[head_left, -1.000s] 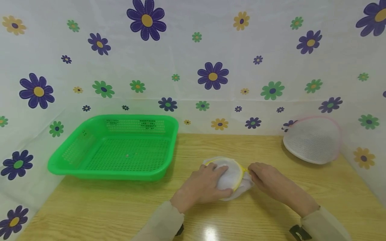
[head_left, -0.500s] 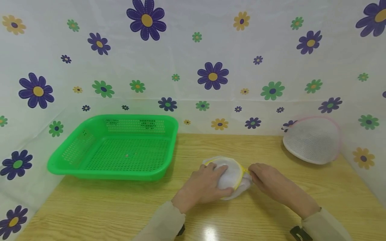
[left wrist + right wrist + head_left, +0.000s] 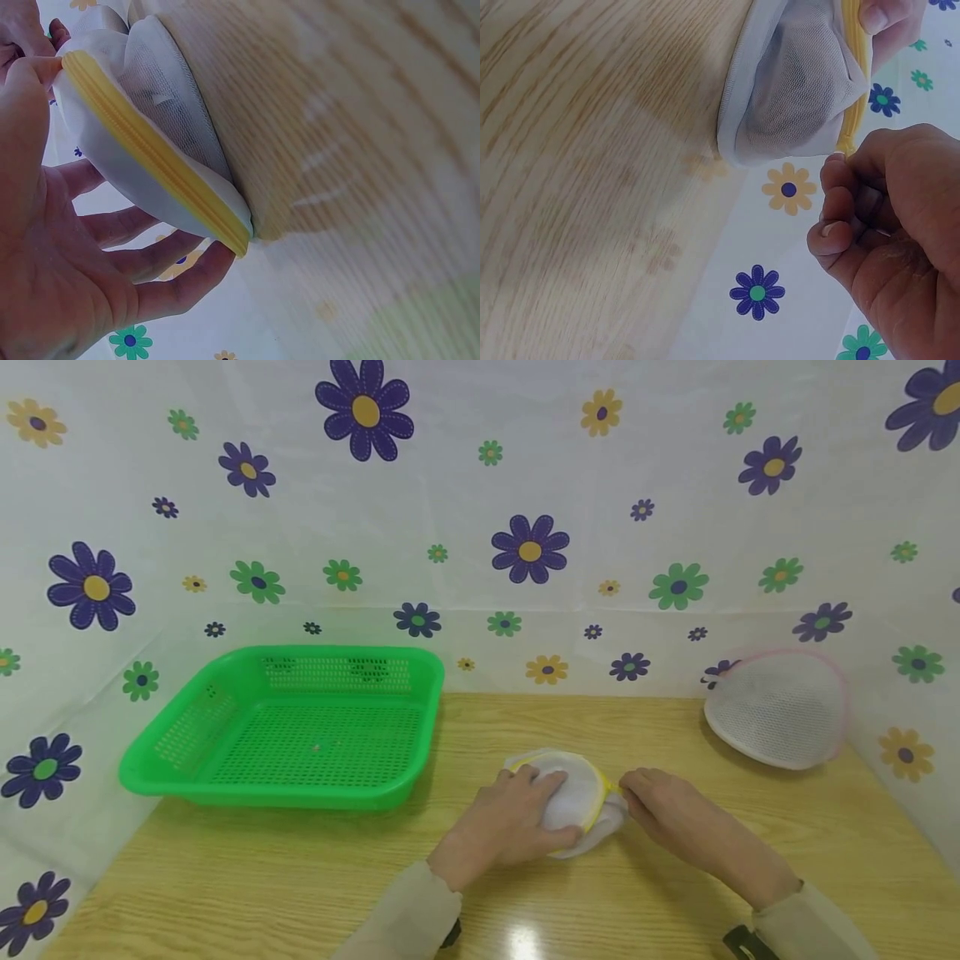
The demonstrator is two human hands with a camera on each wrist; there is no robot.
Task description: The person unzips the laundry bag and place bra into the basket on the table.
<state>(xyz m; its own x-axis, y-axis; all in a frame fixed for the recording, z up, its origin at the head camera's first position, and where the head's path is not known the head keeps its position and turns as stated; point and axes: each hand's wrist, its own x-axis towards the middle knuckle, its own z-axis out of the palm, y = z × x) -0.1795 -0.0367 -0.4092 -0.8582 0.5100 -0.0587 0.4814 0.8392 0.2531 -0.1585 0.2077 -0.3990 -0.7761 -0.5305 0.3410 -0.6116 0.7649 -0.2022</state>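
Currently, the left hand (image 3: 510, 822) grips a white mesh bag (image 3: 572, 800) on the worktop (image 3: 300, 881), digits spread around its yellow zipper (image 3: 150, 146) — the right hand (image 3: 667, 806) pinches the zipper's end. Farther back lie a green basket (image 3: 277, 793), leftward, and a pink-edged mesh bag (image 3: 776, 714), rightward.

The head camera is looking forward and down from above and behind the grip; the wrist cameras are facing the zippered mesh bag (image 3: 161, 112) from close on either side, sharing its yellow zipper (image 3: 853, 120) and the flower-print backdrop (image 3: 817, 262).
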